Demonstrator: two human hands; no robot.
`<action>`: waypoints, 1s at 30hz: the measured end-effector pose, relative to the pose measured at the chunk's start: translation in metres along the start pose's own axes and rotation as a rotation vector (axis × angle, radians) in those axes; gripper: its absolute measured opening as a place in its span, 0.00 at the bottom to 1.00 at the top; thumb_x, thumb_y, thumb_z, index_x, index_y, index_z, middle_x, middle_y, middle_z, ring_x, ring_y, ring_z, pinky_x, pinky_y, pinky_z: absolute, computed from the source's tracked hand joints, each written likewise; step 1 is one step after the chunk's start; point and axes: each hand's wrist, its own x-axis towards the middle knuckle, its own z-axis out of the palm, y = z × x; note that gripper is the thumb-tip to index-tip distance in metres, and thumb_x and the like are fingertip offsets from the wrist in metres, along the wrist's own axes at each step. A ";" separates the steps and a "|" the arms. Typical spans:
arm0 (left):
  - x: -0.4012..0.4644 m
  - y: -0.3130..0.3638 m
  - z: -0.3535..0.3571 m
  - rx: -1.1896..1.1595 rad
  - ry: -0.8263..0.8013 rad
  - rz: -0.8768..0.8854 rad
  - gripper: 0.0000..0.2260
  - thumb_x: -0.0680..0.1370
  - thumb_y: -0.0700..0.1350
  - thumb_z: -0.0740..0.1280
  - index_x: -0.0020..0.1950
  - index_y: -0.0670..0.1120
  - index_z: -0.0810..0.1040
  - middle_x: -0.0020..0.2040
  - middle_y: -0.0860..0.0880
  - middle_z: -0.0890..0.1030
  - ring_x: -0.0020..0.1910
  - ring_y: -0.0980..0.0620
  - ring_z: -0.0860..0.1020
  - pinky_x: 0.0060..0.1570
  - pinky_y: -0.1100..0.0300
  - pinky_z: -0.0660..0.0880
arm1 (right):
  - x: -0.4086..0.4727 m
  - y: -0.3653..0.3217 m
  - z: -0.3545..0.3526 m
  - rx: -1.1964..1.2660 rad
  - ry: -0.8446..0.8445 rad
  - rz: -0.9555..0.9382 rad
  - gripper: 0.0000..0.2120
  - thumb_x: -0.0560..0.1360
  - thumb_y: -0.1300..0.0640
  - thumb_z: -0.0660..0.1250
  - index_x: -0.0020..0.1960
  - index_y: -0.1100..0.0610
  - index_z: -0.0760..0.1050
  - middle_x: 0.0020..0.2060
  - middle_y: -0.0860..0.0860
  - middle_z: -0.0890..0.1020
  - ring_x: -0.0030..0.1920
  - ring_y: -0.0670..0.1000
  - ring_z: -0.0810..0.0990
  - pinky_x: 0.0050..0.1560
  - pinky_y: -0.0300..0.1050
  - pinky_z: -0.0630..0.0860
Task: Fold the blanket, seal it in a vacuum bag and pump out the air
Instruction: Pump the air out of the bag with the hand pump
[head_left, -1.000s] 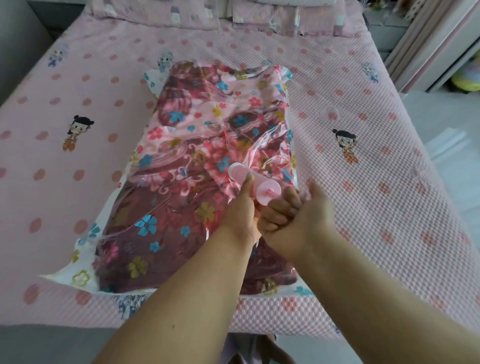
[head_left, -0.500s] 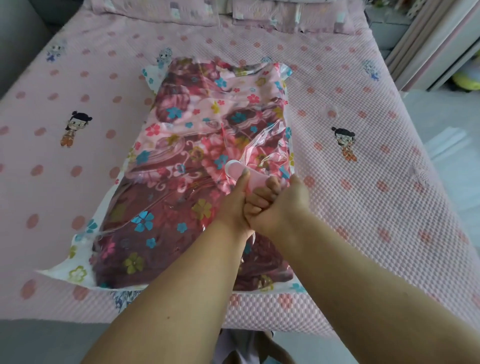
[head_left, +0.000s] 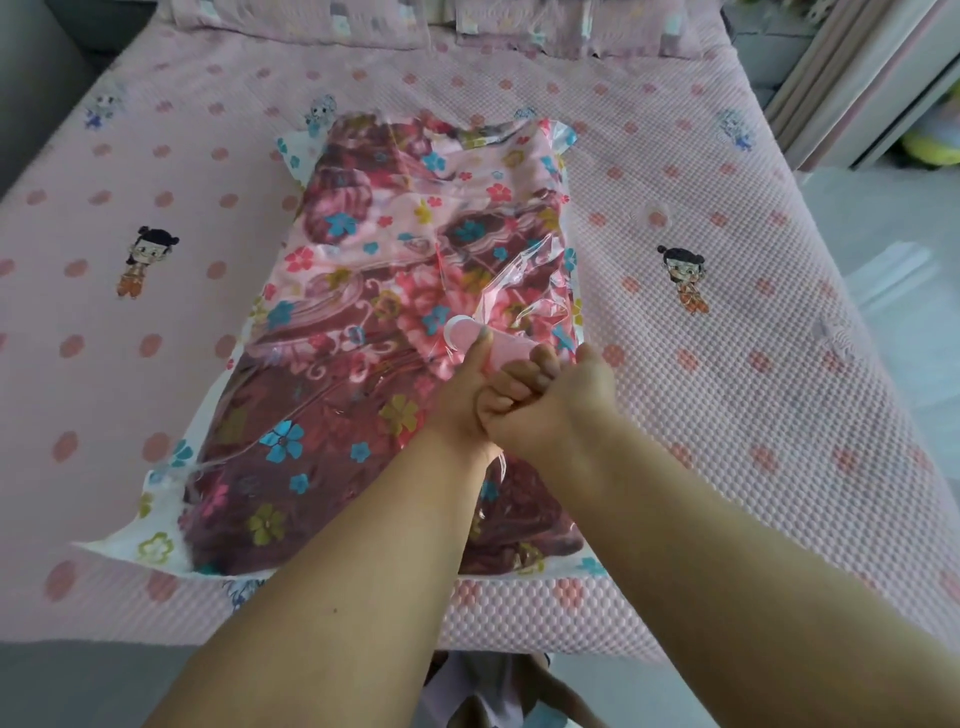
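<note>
A clear vacuum bag (head_left: 156, 545) with a flowered border lies flat on the bed. Inside it is the folded blanket (head_left: 363, 270), maroon and pink with blue and yellow flowers. A small pink hand pump (head_left: 506, 345) stands on the bag near its right side. My left hand (head_left: 462, 400) grips the pump body, thumb up along it. My right hand (head_left: 540, 405) is curled round the pump's handle, pushed down close against the left hand. The plastic puckers up around the pump.
The pink dotted bedspread (head_left: 727, 415) with cartoon figures spreads around the bag. Pillows (head_left: 519, 26) lie at the head of the bed. A small clear round cap (head_left: 655, 215) rests on the bedspread right of the bag. The floor (head_left: 909, 322) shows right.
My right hand has pushed the pump handle down; the pink plunger shaft seen a second ago is now hidden between my hands. The left hand stays on the pump body.
</note>
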 end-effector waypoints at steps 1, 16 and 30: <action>-0.002 0.000 0.000 -0.072 -0.044 -0.024 0.21 0.78 0.59 0.64 0.46 0.39 0.75 0.22 0.49 0.78 0.19 0.57 0.76 0.17 0.70 0.68 | -0.011 0.000 -0.010 0.032 -0.064 0.017 0.29 0.79 0.37 0.49 0.26 0.54 0.57 0.22 0.47 0.57 0.19 0.48 0.62 0.31 0.40 0.52; -0.005 -0.004 0.005 -0.155 -0.048 -0.047 0.31 0.75 0.56 0.68 0.63 0.29 0.71 0.29 0.41 0.80 0.27 0.46 0.81 0.27 0.59 0.77 | -0.030 -0.004 -0.026 0.099 -0.092 0.072 0.30 0.77 0.34 0.48 0.25 0.54 0.58 0.22 0.47 0.57 0.22 0.48 0.61 0.29 0.40 0.54; -0.008 0.004 -0.004 0.018 -0.065 0.017 0.19 0.80 0.56 0.62 0.50 0.39 0.75 0.30 0.44 0.82 0.27 0.50 0.81 0.21 0.63 0.75 | -0.033 0.003 -0.024 0.168 -0.116 0.104 0.30 0.76 0.35 0.49 0.25 0.55 0.59 0.23 0.47 0.57 0.22 0.48 0.61 0.28 0.41 0.56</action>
